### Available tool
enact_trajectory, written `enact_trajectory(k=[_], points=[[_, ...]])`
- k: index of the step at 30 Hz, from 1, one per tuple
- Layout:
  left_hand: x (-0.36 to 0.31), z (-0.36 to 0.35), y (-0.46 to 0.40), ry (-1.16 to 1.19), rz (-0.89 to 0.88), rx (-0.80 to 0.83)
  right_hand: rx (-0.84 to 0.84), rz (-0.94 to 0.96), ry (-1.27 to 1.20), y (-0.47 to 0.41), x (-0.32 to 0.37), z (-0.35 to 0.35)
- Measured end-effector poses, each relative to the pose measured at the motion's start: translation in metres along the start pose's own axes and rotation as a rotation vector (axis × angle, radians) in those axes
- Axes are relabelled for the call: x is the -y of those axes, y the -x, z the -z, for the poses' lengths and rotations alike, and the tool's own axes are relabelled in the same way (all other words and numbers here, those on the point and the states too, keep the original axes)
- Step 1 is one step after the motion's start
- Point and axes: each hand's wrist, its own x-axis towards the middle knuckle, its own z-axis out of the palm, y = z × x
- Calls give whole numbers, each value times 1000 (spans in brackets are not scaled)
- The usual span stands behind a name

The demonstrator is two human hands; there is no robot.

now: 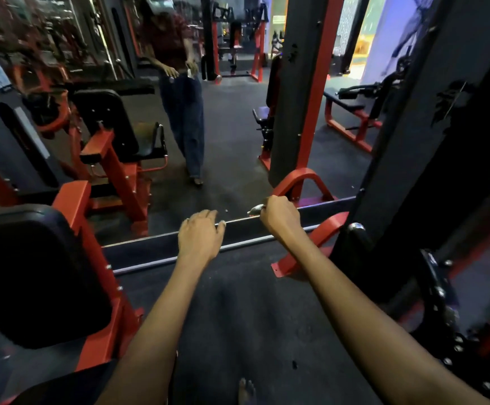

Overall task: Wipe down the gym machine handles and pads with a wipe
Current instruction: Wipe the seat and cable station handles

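Right hand [280, 217] fisted around a crumpled wipe [254, 210], held out in front of the mirror [232, 118], right of centre. Left hand [199, 236] beside it, fingers loosely curled, holding nothing. Black pad [33, 273] near left; red frame [308, 249] right.

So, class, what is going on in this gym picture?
A person stands facing a wall mirror among red and black gym machines. The right hand pinches a small greyish wipe. The left hand hangs loose, holding nothing. A black pad sits at the left; neither hand touches it.
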Motion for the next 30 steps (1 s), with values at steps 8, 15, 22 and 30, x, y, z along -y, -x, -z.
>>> enact_trajectory(k=[8, 15, 22, 30], points=[[-1, -44, -148, -5, -122, 59, 43, -125, -18, -135, -10, -23], [-48, -73, -267, 47, -365, 83, -64, -279, -71, -232, -50, -6], [-119, -126, -380, 181, -737, 129, -208, -594, -22, -296, -115, 7], [-209, -169, -453, 308, -1281, 278, -354, -1095, -2, -293, -156, 31]])
